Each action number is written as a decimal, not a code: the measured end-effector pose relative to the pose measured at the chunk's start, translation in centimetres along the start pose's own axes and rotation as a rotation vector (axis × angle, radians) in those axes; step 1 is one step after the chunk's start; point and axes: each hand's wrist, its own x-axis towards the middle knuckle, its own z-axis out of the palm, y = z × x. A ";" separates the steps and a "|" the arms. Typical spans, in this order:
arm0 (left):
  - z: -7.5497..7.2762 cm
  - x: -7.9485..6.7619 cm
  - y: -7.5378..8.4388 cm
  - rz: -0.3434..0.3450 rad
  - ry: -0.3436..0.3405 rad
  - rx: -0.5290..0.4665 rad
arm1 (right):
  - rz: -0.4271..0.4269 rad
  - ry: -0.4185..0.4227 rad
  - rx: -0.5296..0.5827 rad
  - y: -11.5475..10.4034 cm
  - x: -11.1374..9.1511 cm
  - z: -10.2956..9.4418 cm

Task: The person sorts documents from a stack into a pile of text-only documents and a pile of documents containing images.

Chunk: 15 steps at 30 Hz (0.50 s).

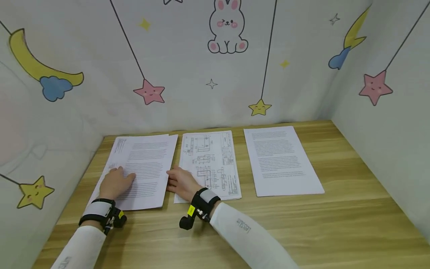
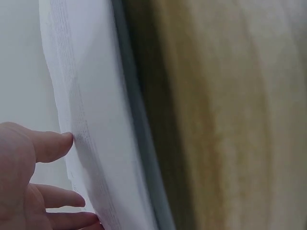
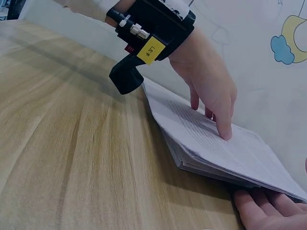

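Observation:
A stack of printed sheets (image 1: 147,149) lies at the left of the table, its top sheet slightly offset from those beneath. My left hand (image 1: 115,183) rests on its left part, fingers and thumb spread and touching the top sheet. In the right wrist view the left hand (image 3: 211,91) presses down on the stack (image 3: 192,129) from above. At the stack's right edge is my right hand (image 1: 183,183), its fingers (image 3: 249,208) touching that edge from the side or just below. Its thumb is mostly hidden. The left wrist view shows the left hand (image 2: 29,177) close against the print.
A sheaf of technical drawings (image 1: 215,164) lies partly under the right hand. Farther right lies a printed text sheet (image 1: 282,160). Light walls with cartoon figures border the wooden table (image 1: 336,224) at the back and sides.

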 end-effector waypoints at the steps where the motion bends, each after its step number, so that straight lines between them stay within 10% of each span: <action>1: 0.1 0.0 0.1 0.006 0.007 0.007 | 0.005 0.006 -0.009 0.0 0.0 0.0; 15: 0.2 -1.4 3.3 0.068 -0.015 -0.084 | -0.154 0.217 -0.403 -0.3 -0.7 1.3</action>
